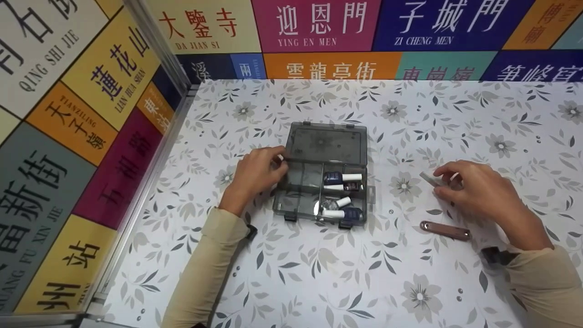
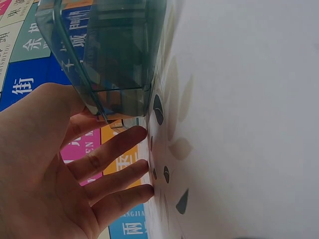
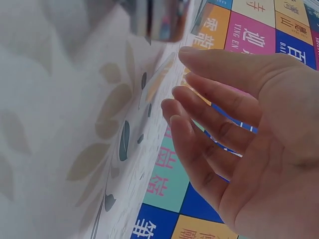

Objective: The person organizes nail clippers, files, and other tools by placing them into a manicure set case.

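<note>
A grey see-through plastic box lies with its lid folded back. In its right compartments are several nail polish bottles with dark or clear glass and white caps. My left hand holds the box's left edge between thumb and index finger; in the left wrist view its other fingers rest straight on the table. Between thumb and index fingertips, my right hand pinches a thin clear strip, also visible in the right wrist view. Nearer to me lies a pinkish-brown nail clipper.
A white table with a grey leaf and flower pattern carries everything. Panels with coloured blocks and large characters stand along the left side and the back.
</note>
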The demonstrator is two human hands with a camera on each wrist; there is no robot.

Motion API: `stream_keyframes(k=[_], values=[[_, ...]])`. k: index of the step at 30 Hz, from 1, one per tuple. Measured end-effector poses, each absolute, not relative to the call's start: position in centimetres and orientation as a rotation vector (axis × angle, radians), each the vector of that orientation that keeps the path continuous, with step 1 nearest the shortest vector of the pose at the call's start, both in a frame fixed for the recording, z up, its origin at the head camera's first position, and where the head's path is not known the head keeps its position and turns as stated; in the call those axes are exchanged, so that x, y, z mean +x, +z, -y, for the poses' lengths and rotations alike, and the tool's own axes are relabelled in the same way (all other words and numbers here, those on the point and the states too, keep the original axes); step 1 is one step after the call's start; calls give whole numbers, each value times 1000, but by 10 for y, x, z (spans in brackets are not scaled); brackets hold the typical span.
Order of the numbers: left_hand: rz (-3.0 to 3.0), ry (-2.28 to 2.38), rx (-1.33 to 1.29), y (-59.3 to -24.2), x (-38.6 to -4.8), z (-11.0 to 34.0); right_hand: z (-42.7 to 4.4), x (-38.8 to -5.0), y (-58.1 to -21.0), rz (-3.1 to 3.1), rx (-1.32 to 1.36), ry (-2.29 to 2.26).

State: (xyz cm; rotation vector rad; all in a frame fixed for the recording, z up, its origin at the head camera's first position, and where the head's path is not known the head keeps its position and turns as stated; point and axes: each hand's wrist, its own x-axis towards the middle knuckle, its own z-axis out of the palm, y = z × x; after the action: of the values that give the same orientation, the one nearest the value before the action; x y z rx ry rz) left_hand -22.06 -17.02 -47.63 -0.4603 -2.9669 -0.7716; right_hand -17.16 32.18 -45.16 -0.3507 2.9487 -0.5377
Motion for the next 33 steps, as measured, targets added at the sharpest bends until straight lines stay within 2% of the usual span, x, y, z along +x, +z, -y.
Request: stream_keyframes(k=[11,33], values=[[2975,-779,-459,-476,-220,170,-333,-176,-451,-2870,-251,-506],[2960,-754,-464,-477,-220,170,-328,-173,-452,-2858,-225,-546]])
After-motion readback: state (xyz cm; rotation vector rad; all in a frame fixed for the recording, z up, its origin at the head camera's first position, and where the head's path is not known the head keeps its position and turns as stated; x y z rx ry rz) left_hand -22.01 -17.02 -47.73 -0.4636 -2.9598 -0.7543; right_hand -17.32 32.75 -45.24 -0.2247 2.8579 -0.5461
